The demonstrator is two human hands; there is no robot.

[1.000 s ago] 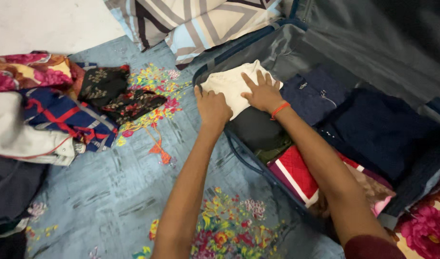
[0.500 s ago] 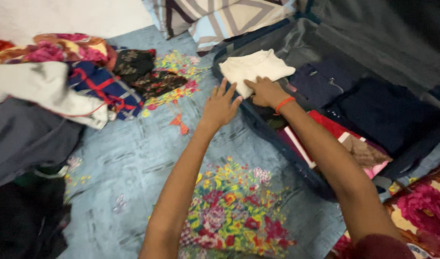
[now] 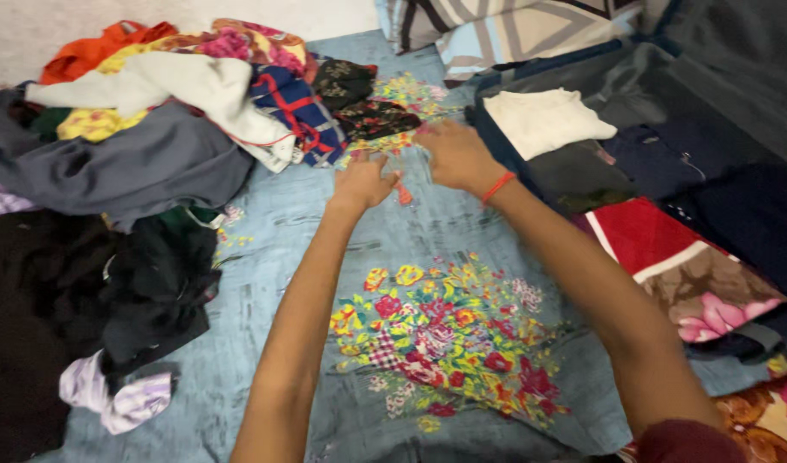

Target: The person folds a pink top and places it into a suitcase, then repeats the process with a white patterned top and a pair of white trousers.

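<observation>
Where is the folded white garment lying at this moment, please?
The folded white garment lies in the open suitcase at upper right, beyond the right hand, beside dark folded clothes.

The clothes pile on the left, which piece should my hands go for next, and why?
Probably the black floral garment: both the left hand and right hand hover empty just short of it, and it lies at the pile's near edge, closest to the open suitcase.

Dark floral garment (image 3: 359, 103) — crumpled, on bedsheet
</observation>
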